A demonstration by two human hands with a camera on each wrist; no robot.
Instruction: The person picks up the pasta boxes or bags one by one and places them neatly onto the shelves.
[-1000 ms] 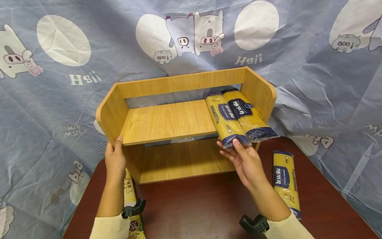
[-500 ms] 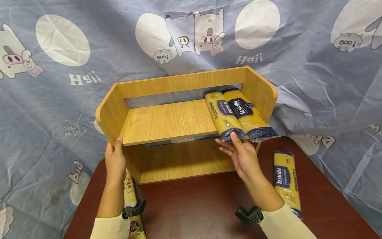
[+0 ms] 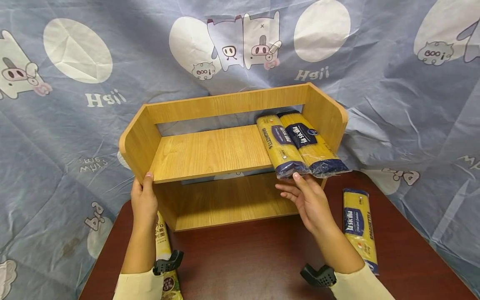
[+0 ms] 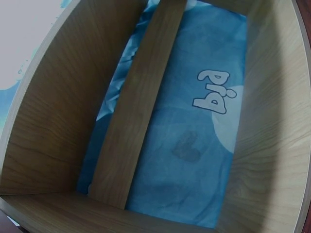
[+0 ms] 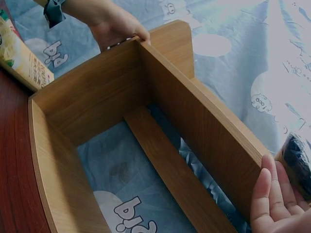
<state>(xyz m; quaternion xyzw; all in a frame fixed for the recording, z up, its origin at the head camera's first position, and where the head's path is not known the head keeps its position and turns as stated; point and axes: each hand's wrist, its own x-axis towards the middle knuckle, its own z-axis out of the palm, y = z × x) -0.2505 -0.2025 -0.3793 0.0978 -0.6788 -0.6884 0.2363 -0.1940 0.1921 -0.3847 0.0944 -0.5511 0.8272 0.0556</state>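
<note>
One grip, left hand [image 3: 144, 202], pinches left side panel of wooden shelf unit [image 3: 213, 152], thumb on upper board's front corner. Right hand [image 3: 309, 202] spread, fingers fairly straight, thumb tip at front end of inner spaghetti pack [image 3: 280, 143]; whether touching, cannot tell. Inner pack lies flat on upper board, beside outer spaghetti pack [image 3: 309, 143] near right side panel; both overhang front edge. Third spaghetti pack [image 3: 360, 229] on dark red worktop [image 3: 240, 266], right of unit. Yellow noodle pack [image 3: 163, 241] left, partly behind forearm. Patterned cloth [image 3: 146, 50] behind.
</note>
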